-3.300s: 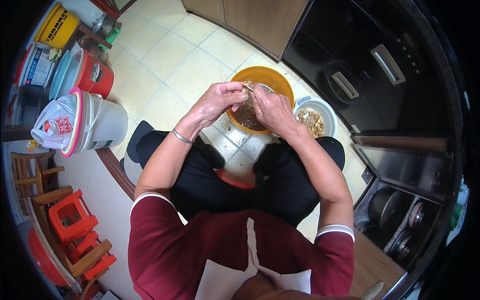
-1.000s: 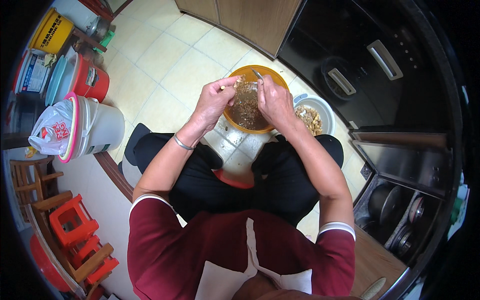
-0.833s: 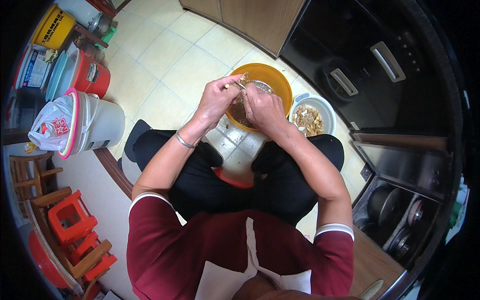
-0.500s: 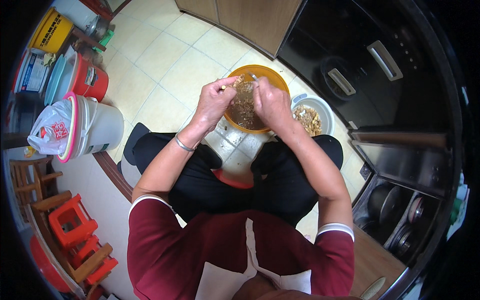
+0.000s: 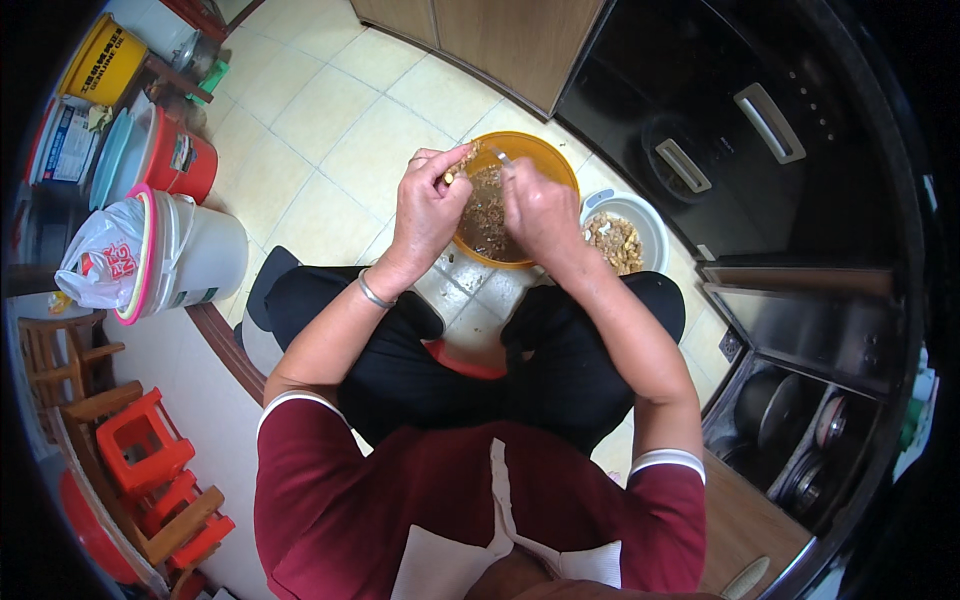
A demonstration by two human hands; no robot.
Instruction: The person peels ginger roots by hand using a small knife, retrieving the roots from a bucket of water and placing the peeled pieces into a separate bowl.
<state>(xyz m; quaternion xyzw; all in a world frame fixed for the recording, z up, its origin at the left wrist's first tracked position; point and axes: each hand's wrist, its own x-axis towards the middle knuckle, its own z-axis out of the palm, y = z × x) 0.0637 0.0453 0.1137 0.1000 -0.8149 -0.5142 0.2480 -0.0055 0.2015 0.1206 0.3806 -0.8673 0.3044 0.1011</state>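
My left hand [image 5: 428, 210] is closed around a small knobbly, brownish piece [image 5: 463, 164], with a pale yellowish end showing by the thumb. In my right hand [image 5: 542, 208] is a small metal tool [image 5: 501, 155]; only its shiny tip shows past the fingers, so its kind cannot be told. Both hands are over a round orange-yellow basin [image 5: 556, 160] on the floor, which holds murky brown water and many small brown bits. Just right of the right hand stands a white bowl [image 5: 657, 232] with pale brown and yellowish pieces [image 5: 613, 241].
To the left stand a white bucket [image 5: 215, 250] with a pink rim, a plastic bag [image 5: 102, 255] and a red bucket [image 5: 184, 155]. Red stools [image 5: 146, 440] are at lower left. A black cabinet front [image 5: 700, 95] with handles bounds the right, wooden doors [image 5: 490, 40] the far side.
The metal tool's tip has shifted slightly to the left, showing more past the right fingers. My left hand has turned a little around the piece, which it still holds.
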